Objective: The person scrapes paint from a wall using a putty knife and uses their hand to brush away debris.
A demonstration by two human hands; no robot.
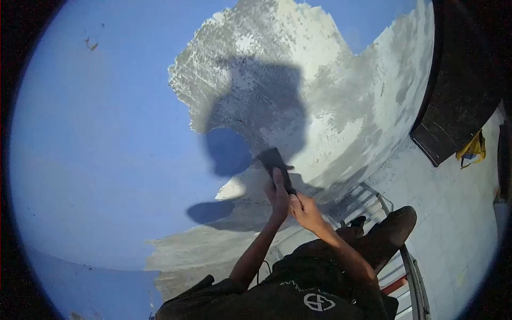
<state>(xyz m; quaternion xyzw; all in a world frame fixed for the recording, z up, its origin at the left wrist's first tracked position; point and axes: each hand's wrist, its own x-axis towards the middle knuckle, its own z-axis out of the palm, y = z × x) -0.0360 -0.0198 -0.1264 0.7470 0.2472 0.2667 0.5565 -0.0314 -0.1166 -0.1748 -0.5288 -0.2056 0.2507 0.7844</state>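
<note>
A dark, flat, rectangular thing (273, 160) is held in front of the wall, its long side slanting up to the left. My left hand (278, 197) is closed around its lower half, with the thumb lying along its face. My right hand (306, 211) is closed at its bottom end, right beside the left. What kind of tool it is I cannot tell. Behind it is a wall with blue paint (117, 138) and a large rough patch of white and grey plaster (341, 101). My shadow falls across both surfaces.
Metal rails of a ladder or scaffold (407, 264) run beside my legs. A pale tiled floor (448, 213) lies below at the right. A dark panel (453, 90) stands at the right, with a yellow bag-like item (472, 150) near its lower edge.
</note>
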